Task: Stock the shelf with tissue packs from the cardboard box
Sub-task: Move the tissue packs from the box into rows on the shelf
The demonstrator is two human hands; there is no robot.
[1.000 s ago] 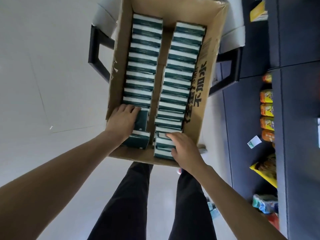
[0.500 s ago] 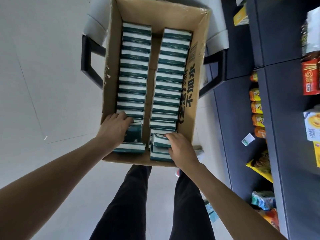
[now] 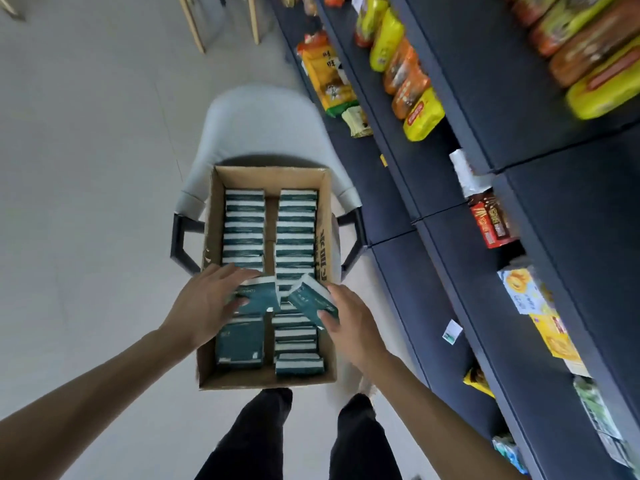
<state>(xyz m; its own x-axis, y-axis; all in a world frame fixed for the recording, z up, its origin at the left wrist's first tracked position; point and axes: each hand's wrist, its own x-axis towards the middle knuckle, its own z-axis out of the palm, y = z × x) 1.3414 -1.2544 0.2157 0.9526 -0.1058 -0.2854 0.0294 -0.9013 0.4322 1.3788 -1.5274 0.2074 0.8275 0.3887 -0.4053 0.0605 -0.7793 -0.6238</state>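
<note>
An open cardboard box [image 3: 212, 237] sits on a pale chair and holds two rows of dark green tissue packs [image 3: 244, 230] standing on edge. My left hand [image 3: 204, 304] grips one green pack [image 3: 261, 296], lifted above the left row. My right hand [image 3: 349, 320] holds a second green pack [image 3: 310, 299], tilted above the right row. A few packs lie flat at the near end of the box [image 3: 239, 344]. The dark blue shelf [image 3: 519, 341] runs along the right.
The pale chair [image 3: 263, 123] with black legs stands under the box. The shelf's tiers hold snack bags [image 3: 420, 114], red boxes [image 3: 491, 220] and yellow packets [image 3: 554, 337]. Wooden furniture legs [image 3: 194, 26] stand far back. My legs [image 3: 249, 441] are below the box.
Both hands have pulled a tissue pack up out of the near end of its row. The view has tilted up, showing the chair back and more of the shelf.
</note>
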